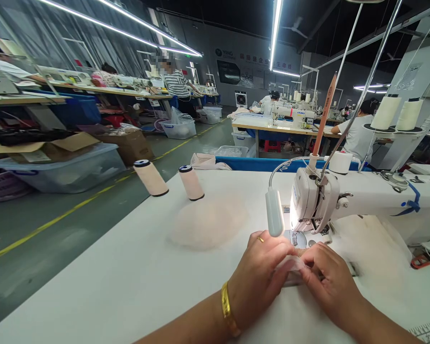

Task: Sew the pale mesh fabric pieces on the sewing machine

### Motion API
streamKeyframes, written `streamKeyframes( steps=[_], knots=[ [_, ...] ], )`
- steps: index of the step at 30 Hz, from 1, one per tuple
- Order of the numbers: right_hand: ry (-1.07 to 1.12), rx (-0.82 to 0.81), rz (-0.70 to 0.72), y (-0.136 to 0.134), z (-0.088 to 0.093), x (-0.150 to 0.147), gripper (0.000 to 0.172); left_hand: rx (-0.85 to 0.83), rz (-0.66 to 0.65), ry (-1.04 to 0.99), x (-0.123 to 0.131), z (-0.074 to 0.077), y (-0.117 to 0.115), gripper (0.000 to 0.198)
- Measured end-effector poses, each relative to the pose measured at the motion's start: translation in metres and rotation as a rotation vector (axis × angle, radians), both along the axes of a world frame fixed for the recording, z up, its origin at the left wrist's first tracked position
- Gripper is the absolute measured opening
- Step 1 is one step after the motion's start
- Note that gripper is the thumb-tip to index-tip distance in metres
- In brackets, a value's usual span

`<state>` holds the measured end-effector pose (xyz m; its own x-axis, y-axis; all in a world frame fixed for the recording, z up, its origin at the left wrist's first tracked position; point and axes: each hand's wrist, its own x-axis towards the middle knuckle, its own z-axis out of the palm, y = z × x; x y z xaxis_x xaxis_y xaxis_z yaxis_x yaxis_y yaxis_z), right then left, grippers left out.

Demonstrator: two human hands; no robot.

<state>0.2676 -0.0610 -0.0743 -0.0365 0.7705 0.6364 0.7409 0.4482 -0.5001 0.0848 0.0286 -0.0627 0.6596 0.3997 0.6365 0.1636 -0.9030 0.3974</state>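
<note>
Thin, sheer pale fabric (293, 264) is pinched between my two hands, just in front of the sewing machine's (310, 200) needle area. My left hand (261, 272), with a gold ring and a gold bracelet, has its fingers closed on the fabric's left part. On the right, my right hand (329, 279) grips the same fabric between thumb and fingers. Both hands sit close together over the white table (136, 267). A small lamp (274, 212) on a bent neck lights the spot from above. The needle itself is hidden from clear view.
Two pale thread cones (151, 178) stand at the table's far left edge. A sheer pale fabric piece (208, 224) lies left of the machine, and another (372, 248) lies right. A ruler (428, 332) is at lower right. Other people work at machines beyond.
</note>
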Motion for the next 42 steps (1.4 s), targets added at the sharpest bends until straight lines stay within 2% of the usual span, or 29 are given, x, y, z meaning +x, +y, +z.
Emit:
streamKeyframes(
  steps=[19, 29, 42],
  knots=[
    [0.035, -0.003, -0.028, 0.0006, -0.0011, -0.0008, 0.021, 0.126, 0.053, -0.086, 0.0023, 0.0067, 0.0004, 0.021],
    [0.014, 0.005, -0.007, 0.0010, -0.0027, 0.0002, 0.020, 0.223, 0.084, -0.141, 0.0002, -0.0010, 0.0043, 0.023],
    [-0.007, 0.048, -0.007, 0.0005, 0.0007, -0.0020, 0.023, 0.269, 0.110, -0.182, -0.0006, 0.0006, 0.0025, 0.022]
  ],
)
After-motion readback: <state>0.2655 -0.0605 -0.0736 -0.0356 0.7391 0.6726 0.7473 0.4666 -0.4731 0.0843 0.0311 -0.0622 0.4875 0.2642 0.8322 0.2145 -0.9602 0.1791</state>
